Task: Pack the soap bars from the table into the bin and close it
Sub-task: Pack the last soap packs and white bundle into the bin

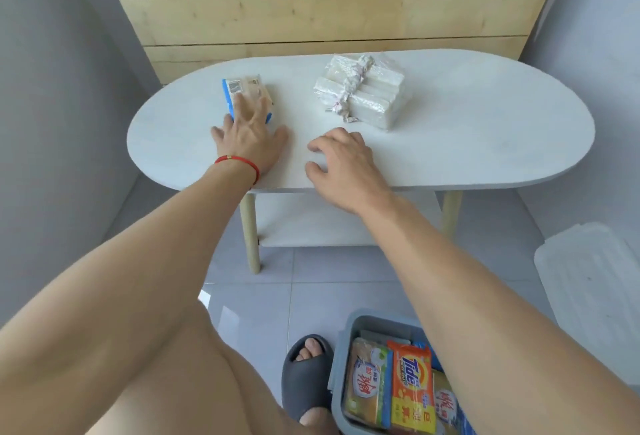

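A blue-and-tan wrapped soap bar (242,90) lies on the left part of the white oval table (485,130). My left hand (251,138), with a red string on the wrist, lies over its near end, fingers spread across the wrapper. A bundle of pale soap bars in clear film (363,92), tied with a twisted strip, sits mid-table. My right hand (343,161) hovers open just in front of that bundle, apart from it. On the floor at the bottom stands the grey bin (360,325), open, holding several wrapped soap bars including an orange one (412,389).
The bin's translucent lid (592,279) lies on the tiled floor at the right. My foot in a grey slipper (304,372) stands just left of the bin. A wooden plank wall backs the table, and a lower shelf (311,220) sits under the tabletop.
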{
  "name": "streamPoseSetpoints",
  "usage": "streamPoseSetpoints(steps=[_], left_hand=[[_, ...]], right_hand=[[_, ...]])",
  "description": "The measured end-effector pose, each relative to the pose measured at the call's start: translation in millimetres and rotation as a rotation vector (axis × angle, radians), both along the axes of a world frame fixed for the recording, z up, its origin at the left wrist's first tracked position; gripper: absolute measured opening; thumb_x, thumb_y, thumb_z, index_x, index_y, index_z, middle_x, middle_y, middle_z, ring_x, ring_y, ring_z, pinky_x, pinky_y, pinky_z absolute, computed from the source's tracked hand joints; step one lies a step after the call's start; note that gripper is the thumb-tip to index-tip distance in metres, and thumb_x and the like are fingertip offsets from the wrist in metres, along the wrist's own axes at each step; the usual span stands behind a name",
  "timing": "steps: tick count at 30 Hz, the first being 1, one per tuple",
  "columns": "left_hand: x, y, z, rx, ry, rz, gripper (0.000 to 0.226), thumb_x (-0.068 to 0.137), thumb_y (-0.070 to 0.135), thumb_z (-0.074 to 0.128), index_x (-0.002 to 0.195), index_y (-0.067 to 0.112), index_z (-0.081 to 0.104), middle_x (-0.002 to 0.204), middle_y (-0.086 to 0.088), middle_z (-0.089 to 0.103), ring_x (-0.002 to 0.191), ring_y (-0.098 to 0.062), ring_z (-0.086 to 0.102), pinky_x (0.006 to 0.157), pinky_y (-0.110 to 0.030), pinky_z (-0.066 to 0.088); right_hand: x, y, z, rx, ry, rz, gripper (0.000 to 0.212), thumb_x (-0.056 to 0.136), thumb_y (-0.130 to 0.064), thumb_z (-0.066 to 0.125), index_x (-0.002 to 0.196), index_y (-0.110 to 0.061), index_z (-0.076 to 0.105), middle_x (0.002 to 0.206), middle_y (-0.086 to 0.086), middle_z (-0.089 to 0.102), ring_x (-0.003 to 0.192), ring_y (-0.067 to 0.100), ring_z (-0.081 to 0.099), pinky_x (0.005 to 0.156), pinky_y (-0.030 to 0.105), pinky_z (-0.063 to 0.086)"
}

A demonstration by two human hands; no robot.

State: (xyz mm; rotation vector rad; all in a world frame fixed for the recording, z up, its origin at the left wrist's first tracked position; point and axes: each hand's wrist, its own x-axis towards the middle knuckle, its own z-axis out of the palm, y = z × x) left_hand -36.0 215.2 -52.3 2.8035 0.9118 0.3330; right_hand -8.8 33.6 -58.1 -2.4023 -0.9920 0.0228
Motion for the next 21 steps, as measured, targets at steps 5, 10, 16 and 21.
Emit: streamPoseSetpoints(steps=[5, 10, 16, 21], left_hand=[[8.9, -6.1, 7.4, 0.047, -0.156, 0.167, 0.053, 0.086, 0.061, 0.045, 0.101, 0.013, 0.061, 0.121, -0.012, 0.045, 0.1, -0.038, 0.05, 0.068, -0.042, 0.04], [-18.5, -34.1, 25.1, 0.025, -0.159, -0.005, 0.037, 0.082, 0.049, 0.063, 0.093, 0.013, 0.058, 0.106, -0.011, 0.053, 0.09, -0.037, 0.058, 0.075, -0.041, 0.049], [-103.2, -110.3, 43.1, -0.473, -0.252, -0.483, 0.04, 0.071, 0.054, 0.078, 0.087, 0.029, 0.052, 0.088, 0.012, 0.059, 0.07, -0.005, 0.057, 0.061, -0.01, 0.043], [-114.7, -153.4, 1.5, -0.864, 0.133, -0.62, 0.035, 0.078, 0.052, 0.075, 0.094, 0.026, 0.058, 0.1, 0.01, 0.065, 0.065, -0.018, 0.064, 0.055, -0.024, 0.048]], right_hand=[[-0.4, -20.0, 2.8, 0.156, 0.133, 0.017, 0.029, 0.098, -0.016, 0.057, 0.123, -0.011, 0.071, 0.134, 0.003, 0.063, 0.128, 0.022, 0.053, 0.099, 0.018, 0.033], [-20.9, -43.7, -0.2, 0.289, 0.129, 0.061, 0.036, 0.093, -0.006, 0.06, 0.129, -0.01, 0.067, 0.136, 0.005, 0.061, 0.128, 0.019, 0.055, 0.111, 0.023, 0.036], [-41.1, -100.8, -11.1, 0.247, -0.297, 0.115, 0.063, 0.082, -0.017, 0.08, 0.141, -0.016, 0.057, 0.149, 0.004, 0.05, 0.139, 0.027, 0.042, 0.118, 0.041, 0.034], [-51.8, -173.0, -44.2, 0.029, -0.227, 0.282, 0.03, 0.077, -0.033, 0.088, 0.1, -0.02, 0.074, 0.09, -0.007, 0.07, 0.087, 0.017, 0.06, 0.074, 0.037, 0.048]])
